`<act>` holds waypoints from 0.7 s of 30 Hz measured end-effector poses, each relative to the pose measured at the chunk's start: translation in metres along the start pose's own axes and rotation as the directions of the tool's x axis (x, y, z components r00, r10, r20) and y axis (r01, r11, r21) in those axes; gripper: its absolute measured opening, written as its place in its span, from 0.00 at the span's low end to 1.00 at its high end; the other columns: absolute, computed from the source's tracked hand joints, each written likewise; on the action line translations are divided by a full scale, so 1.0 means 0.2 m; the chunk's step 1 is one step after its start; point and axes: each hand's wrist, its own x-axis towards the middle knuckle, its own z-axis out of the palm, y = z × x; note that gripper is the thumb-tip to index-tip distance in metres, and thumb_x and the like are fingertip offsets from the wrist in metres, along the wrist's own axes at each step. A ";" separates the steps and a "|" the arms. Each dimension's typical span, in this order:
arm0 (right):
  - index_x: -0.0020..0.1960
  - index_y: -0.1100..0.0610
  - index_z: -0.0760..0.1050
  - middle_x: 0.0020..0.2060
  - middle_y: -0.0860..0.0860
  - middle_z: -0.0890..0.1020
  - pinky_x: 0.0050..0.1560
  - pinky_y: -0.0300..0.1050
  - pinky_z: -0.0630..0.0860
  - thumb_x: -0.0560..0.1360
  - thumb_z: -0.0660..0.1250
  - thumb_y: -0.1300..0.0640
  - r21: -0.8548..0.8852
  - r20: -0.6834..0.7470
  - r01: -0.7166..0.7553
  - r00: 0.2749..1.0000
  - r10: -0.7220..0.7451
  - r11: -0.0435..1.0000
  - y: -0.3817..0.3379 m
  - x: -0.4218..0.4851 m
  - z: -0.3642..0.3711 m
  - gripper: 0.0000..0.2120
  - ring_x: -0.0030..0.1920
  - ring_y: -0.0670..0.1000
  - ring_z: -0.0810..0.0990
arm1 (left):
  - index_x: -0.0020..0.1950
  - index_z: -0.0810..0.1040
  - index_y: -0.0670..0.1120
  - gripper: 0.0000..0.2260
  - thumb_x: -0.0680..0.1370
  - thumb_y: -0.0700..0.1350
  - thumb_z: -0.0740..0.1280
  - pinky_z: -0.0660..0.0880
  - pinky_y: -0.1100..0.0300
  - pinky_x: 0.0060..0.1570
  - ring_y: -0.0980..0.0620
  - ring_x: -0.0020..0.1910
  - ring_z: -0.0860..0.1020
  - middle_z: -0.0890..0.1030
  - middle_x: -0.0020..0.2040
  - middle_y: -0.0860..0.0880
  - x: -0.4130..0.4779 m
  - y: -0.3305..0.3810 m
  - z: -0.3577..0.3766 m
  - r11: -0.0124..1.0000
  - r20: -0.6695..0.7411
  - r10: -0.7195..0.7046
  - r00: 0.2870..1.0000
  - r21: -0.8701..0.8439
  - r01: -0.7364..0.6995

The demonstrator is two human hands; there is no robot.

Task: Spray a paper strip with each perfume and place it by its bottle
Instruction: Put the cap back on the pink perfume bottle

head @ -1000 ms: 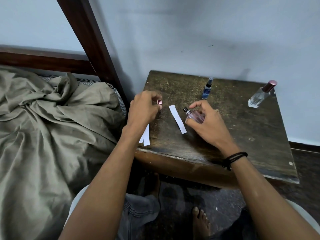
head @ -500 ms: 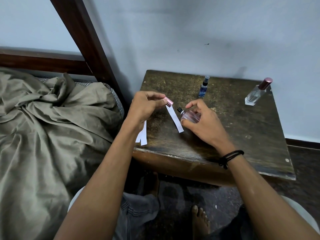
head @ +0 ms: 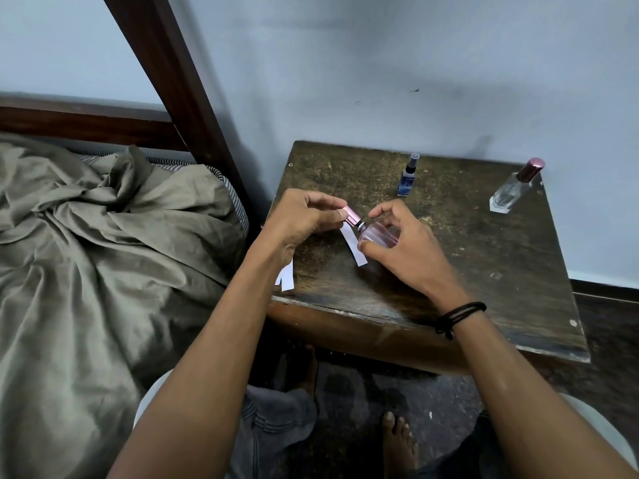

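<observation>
My right hand [head: 404, 247] grips a round pink perfume bottle [head: 378, 235], tilted with its neck toward the left, just above the dark wooden table [head: 466, 271]. My left hand [head: 301, 219] pinches the bottle's pink cap [head: 352, 216] and holds it against the neck. A white paper strip [head: 356, 248] lies on the table under the bottle. More white strips [head: 286, 276] show at the table's left edge, partly hidden by my left forearm. A small blue bottle [head: 408, 176] and a clear bottle with a maroon cap [head: 515, 186] stand at the back.
The table stands against a pale blue wall. A bed with a crumpled olive sheet [head: 86, 254] and a dark wooden post [head: 179, 81] lies to the left. My knees and a bare foot [head: 397, 440] are below the table's front edge.
My left hand has brought the pink cap from the left over to the bottle's neck. My right hand has lifted and tilted the bottle slightly.
</observation>
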 end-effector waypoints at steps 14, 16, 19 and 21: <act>0.56 0.41 0.71 0.50 0.43 0.82 0.49 0.50 0.78 0.71 0.76 0.49 -0.005 -0.008 -0.005 1.000 0.004 1.000 0.00 0.00 0.00 0.19 0.45 0.46 0.81 | 0.52 0.85 0.37 0.09 0.72 0.31 0.75 0.82 0.54 0.57 0.46 0.47 0.85 0.86 0.48 0.37 0.00 0.00 0.01 1.000 0.005 -0.003 1.000 0.009 0.003; 0.56 0.41 0.71 0.50 0.43 0.82 0.48 0.50 0.78 0.71 0.76 0.49 -0.006 -0.010 -0.006 1.000 0.005 1.000 0.00 0.00 0.00 0.19 0.45 0.47 0.81 | 0.52 0.84 0.36 0.09 0.72 0.31 0.75 0.82 0.55 0.56 0.46 0.47 0.85 0.86 0.48 0.38 0.00 0.00 0.00 1.000 0.007 -0.008 1.000 0.002 0.008; 0.56 0.41 0.71 0.50 0.43 0.82 0.48 0.50 0.78 0.70 0.77 0.49 -0.013 -0.014 -0.005 1.000 0.005 1.000 0.00 0.00 0.00 0.19 0.46 0.46 0.81 | 0.53 0.84 0.36 0.09 0.73 0.31 0.75 0.82 0.55 0.56 0.45 0.47 0.85 0.86 0.49 0.37 0.00 0.00 0.00 1.000 0.019 -0.019 1.000 -0.006 0.019; 0.56 0.42 0.71 0.51 0.43 0.81 0.49 0.49 0.77 0.70 0.77 0.49 -0.016 -0.014 -0.006 1.000 0.006 1.000 0.00 0.00 0.00 0.19 0.48 0.45 0.80 | 0.53 0.84 0.35 0.09 0.73 0.31 0.75 0.82 0.56 0.55 0.46 0.47 0.85 0.86 0.49 0.38 0.00 0.00 0.01 1.000 0.030 -0.018 0.999 -0.003 0.018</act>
